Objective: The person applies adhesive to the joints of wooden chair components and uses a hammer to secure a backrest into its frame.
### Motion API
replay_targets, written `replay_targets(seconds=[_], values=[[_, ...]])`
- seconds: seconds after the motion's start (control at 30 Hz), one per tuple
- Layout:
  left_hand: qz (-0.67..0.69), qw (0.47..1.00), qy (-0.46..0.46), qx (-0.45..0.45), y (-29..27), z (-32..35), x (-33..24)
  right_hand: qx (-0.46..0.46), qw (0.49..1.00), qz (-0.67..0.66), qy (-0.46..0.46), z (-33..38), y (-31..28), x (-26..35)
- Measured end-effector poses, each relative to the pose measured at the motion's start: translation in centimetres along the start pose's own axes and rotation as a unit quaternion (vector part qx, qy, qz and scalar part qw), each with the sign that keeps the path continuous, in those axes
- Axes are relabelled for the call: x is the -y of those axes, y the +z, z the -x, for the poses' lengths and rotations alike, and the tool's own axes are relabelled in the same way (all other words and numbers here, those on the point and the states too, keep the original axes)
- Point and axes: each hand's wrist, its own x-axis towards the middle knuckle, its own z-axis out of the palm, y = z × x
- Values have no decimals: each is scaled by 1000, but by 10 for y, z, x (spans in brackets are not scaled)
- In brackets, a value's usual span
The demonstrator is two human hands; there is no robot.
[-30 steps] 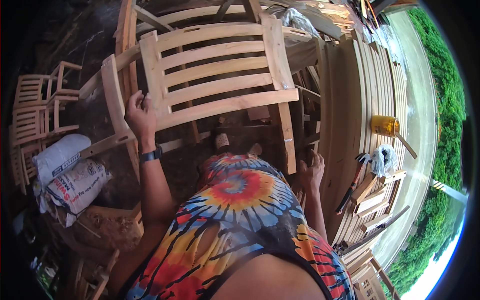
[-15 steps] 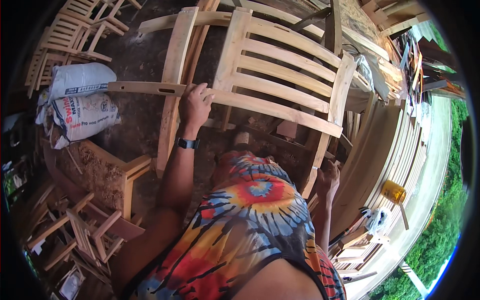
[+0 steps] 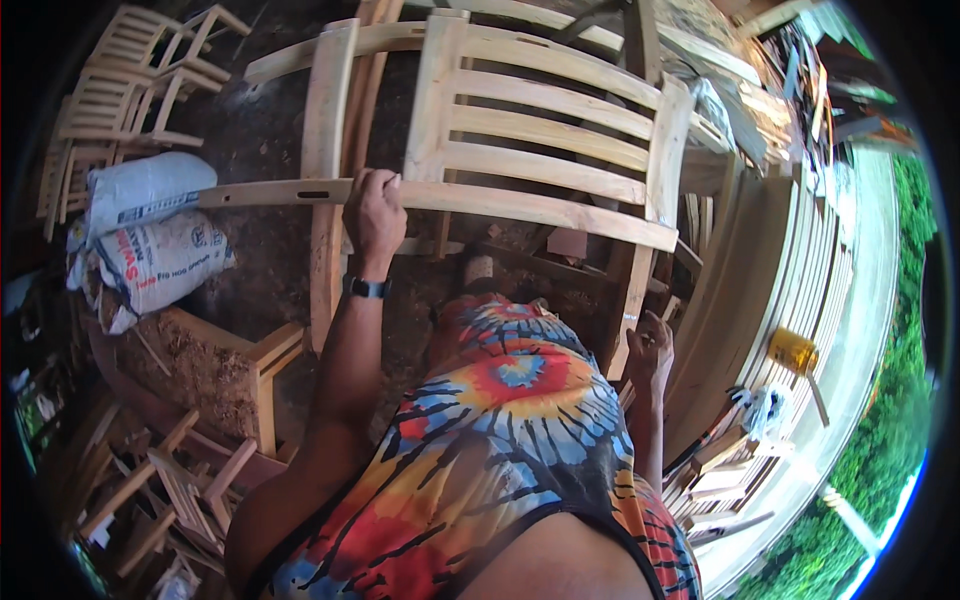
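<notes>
A pale wooden frame with curved slats [image 3: 545,122], like a chair or bench back, lies ahead of me. Along its near side runs a long slotted wooden rail [image 3: 270,192]. The fingers of my left hand [image 3: 376,222] are wrapped over this rail, just left of the slats. My right hand [image 3: 650,352] is beside the lower end of the frame's right post [image 3: 630,300], with its fingers curled in. Whether something small is between those fingers I cannot make out. A second wooden post [image 3: 325,180] crosses under the rail, left of my left hand.
Two filled sacks [image 3: 165,265] are stacked at the left, by a wooden box-like piece [image 3: 200,365]. Slatted chairs [image 3: 115,95] stand at the far left. Long boards [image 3: 745,300] are stacked at the right, with a yellow container [image 3: 793,352] and a plastic bag [image 3: 768,410] nearby.
The frame and rail sit slightly further left and nearer the top in view. My left hand has closed more tightly over the rail. My right hand has come slightly off the post, fingers curled.
</notes>
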Motion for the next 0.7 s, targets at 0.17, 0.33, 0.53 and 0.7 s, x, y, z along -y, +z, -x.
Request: replay_targets(seconds=[0.17, 0.33, 0.53, 0.7], values=[[99, 957, -23, 270, 25, 50, -46, -66, 997, 30, -39, -5, -27, -33], [52, 835, 39, 546, 58, 79, -128, -179, 981, 69, -9, -15, -113, -79], [214, 865, 228, 393, 109, 38, -180, -349, 928, 133, 0, -1, -257, -67], [38, 902, 269, 335, 146, -19, -199, -325, 872, 365, -25, -33, -349, -108]])
